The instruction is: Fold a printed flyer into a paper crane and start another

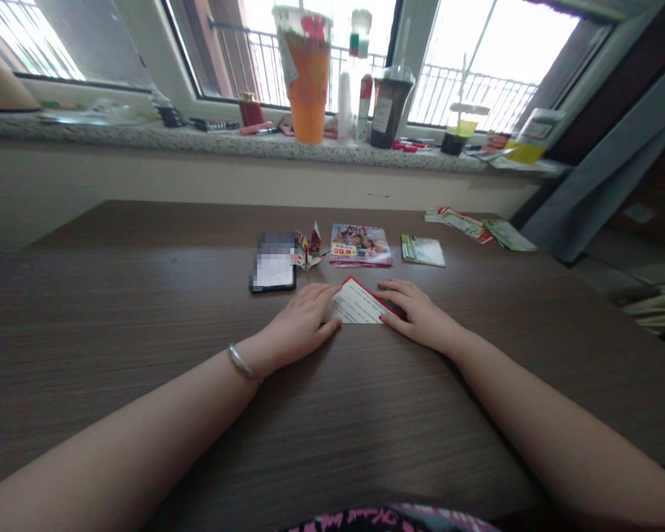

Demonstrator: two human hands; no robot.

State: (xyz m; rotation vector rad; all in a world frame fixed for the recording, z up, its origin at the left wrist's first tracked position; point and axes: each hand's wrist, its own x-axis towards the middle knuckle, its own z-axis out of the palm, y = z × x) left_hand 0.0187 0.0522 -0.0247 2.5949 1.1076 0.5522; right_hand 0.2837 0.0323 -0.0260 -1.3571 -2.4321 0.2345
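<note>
A folded sheet of paper (357,304), white with lines and a red edge, lies on the dark wooden table (144,310) in a triangular shape. My left hand (302,321) lies flat on its left side with the fingers stretched out; a silver bracelet sits on that wrist. My right hand (415,310) presses flat on the paper's right side, fingers out. Just behind the hands sit a phone (274,270), a small folded paper crane (309,250) and a colourful leaflet (360,245).
More leaflets lie farther right: a green-white one (423,250) and a few near the table's far right corner (465,222). The stone windowsill (199,140) holds an orange drink cup (307,74), a dark drink cup (389,107), bottles and small clutter.
</note>
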